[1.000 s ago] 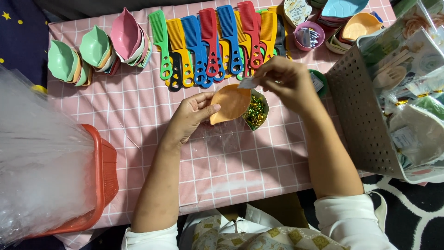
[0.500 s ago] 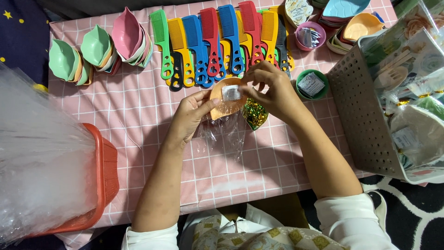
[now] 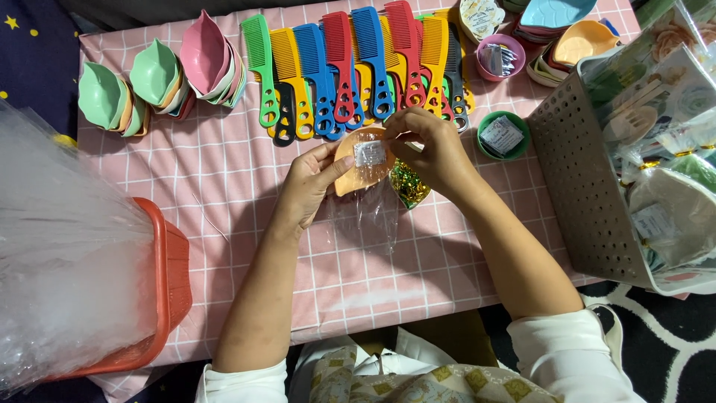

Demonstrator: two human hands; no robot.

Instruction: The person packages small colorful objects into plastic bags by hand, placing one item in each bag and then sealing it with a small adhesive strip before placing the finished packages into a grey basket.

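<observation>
Since the earlier frame, both hands sit slightly higher, at frame centre. Left hand (image 3: 309, 186) grips the orange dish (image 3: 358, 163); right hand (image 3: 432, 149) pinches a small packet (image 3: 369, 153) on it. A clear bag (image 3: 365, 216) hangs below. Combs (image 3: 350, 67) lie beyond.

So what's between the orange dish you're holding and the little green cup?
The right hand lies between the orange dish and the green cup, with a shiny gold-green wrapper just below; head view.
</observation>
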